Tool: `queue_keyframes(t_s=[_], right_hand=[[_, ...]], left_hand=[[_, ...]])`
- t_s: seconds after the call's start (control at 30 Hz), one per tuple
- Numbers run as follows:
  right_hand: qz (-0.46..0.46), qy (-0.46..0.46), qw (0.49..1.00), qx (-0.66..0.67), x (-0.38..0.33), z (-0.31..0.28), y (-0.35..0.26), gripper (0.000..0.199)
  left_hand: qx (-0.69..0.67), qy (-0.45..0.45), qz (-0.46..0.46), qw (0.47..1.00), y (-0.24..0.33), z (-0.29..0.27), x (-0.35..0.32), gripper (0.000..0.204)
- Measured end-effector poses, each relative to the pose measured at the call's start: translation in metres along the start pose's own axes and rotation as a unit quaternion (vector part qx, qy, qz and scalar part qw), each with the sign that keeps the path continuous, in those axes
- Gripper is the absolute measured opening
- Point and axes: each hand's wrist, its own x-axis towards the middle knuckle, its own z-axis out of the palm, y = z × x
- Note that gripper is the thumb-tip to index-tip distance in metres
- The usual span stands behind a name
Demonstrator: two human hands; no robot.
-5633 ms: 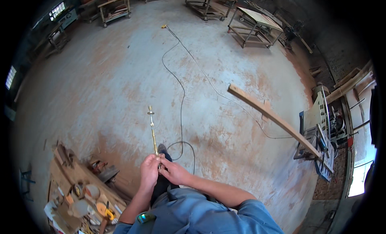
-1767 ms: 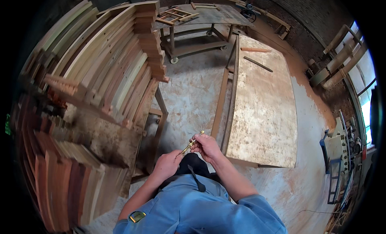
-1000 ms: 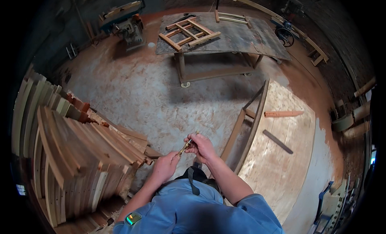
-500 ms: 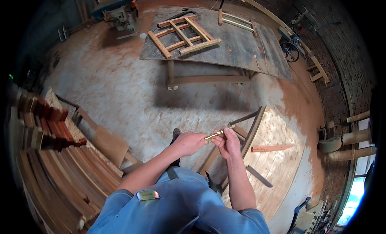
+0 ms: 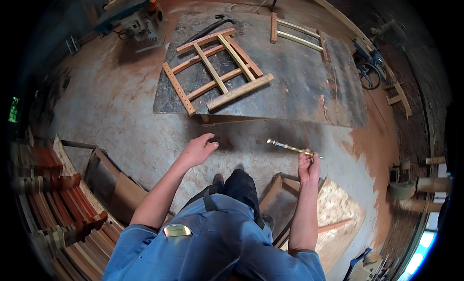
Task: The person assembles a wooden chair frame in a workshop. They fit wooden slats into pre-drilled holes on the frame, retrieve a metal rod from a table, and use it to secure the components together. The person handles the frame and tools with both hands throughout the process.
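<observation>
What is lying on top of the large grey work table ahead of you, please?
On the work table lie a wooden lattice frame, a smaller curved wooden frame and a dark hammer-like tool. Whatever lies beneath the frames is hidden.

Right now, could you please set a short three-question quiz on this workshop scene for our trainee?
1. True or false: the left hand holds the folding rule.
2. What lies on the dark worktable? A) a wooden lattice frame; B) a paint can; C) a coiled rope.
3. Fill in: the right hand grips the folding rule at its ____ end, the one nearer the person's right.

Key:
1. False: the left hand is empty and apart from it.
2. A.
3. Right; the rest sticks out to the left, over the floor.
</observation>
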Motion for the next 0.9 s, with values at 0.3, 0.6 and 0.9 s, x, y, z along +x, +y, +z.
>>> queue_keyframes(t_s=[0.3,0.6,0.9], right_hand=[[-0.047,0.097,0.992,-0.071,0.245,0.055,-0.021,0.016],[0.089,0.113,0.944,-0.296,0.328,0.069,-0.041,0.029],[0.055,0.143,0.808,-0.569,0.303,0.112,-0.047,0.022]], left_hand=[[-0.038,0.069,-0.1,0.992,-0.015,-0.023,0.121,0.047],[-0.006,0.268,-0.164,0.949,-0.04,-0.072,0.161,0.04],[0.088,0.276,-0.271,0.918,-0.074,-0.115,0.202,0.046]])
